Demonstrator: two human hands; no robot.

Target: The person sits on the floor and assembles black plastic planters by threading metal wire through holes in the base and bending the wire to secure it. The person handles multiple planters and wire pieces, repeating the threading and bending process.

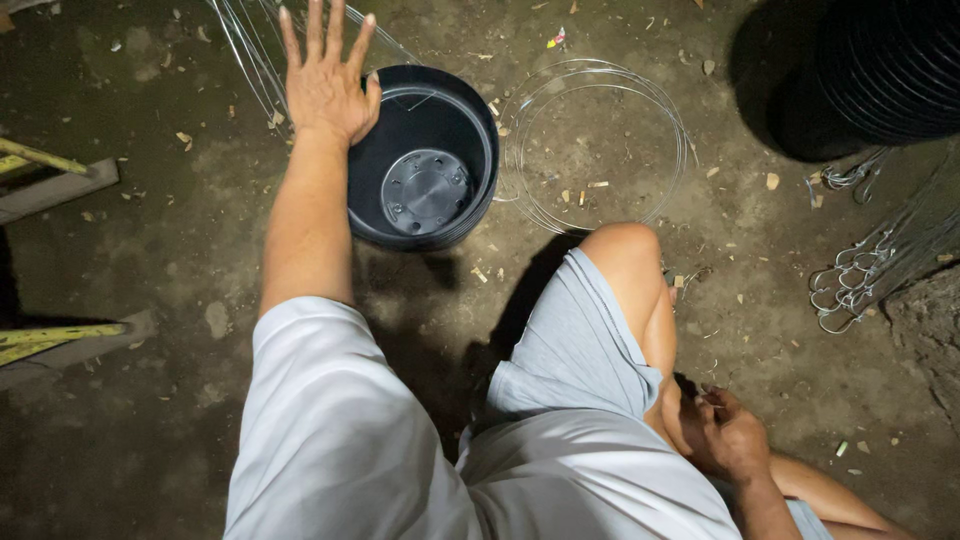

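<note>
Clearly the left hand (pixel 325 85) rests fingers spread against the black plastic pot's (pixel 424 158) left rim; the right hand (pixel 728 432), near the knee, looks curled, contents unclear. Wire rings (pixel 598 145) right of the pot could snag it.

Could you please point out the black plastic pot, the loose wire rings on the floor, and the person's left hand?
black plastic pot (pixel 425 190): head view, on its inner base.
wire rings (pixel 672 118): head view, on the right arc.
left hand (pixel 325 85): head view, on the back of the hand.
</note>
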